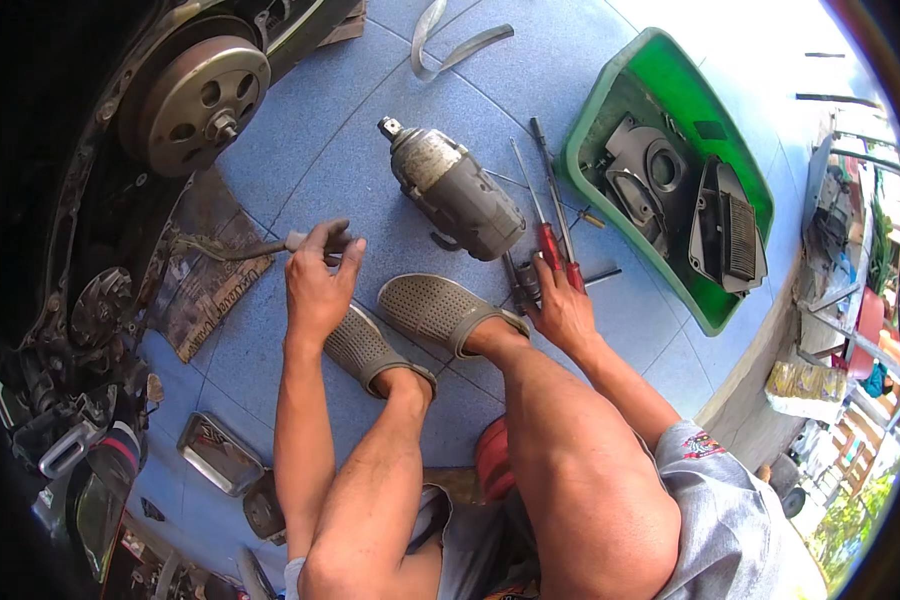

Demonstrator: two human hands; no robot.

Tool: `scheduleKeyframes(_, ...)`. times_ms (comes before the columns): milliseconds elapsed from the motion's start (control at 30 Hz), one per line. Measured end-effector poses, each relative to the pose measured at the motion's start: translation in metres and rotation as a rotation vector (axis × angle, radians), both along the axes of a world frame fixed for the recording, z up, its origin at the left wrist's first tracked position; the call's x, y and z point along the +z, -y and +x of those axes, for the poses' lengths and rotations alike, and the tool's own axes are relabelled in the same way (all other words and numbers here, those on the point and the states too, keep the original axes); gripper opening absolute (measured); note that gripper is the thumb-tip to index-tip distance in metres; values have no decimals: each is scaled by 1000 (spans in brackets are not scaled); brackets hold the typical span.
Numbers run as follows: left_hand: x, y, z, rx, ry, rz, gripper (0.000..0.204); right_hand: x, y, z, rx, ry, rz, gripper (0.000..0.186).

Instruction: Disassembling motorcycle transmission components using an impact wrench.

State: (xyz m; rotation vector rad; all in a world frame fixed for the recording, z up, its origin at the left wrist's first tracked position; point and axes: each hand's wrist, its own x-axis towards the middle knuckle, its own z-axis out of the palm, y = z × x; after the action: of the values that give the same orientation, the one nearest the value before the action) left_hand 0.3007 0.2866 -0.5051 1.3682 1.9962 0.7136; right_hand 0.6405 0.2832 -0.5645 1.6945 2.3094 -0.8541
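Note:
My left hand grips the pale end of a dark bent bar that reaches to the left. My right hand has its fingers curled over a dark metal tool lying by two red-handled screwdrivers; its fingertips are partly hidden. A large grey power tool, with a square drive at its tip, lies on the blue tiles between my hands. My grey perforated sandals are just below it.
At left is a vehicle body with a metal pulley, a wooden board beneath. A green bin of dark parts stands right. A metal tray, red round object and pale strip lie around; clutter fills the far right.

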Motion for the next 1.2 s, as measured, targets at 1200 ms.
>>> scheduleKeyframes(1200,35,-18,6,680,1452,76,24,38,-108,-147,221,-867,291,48)
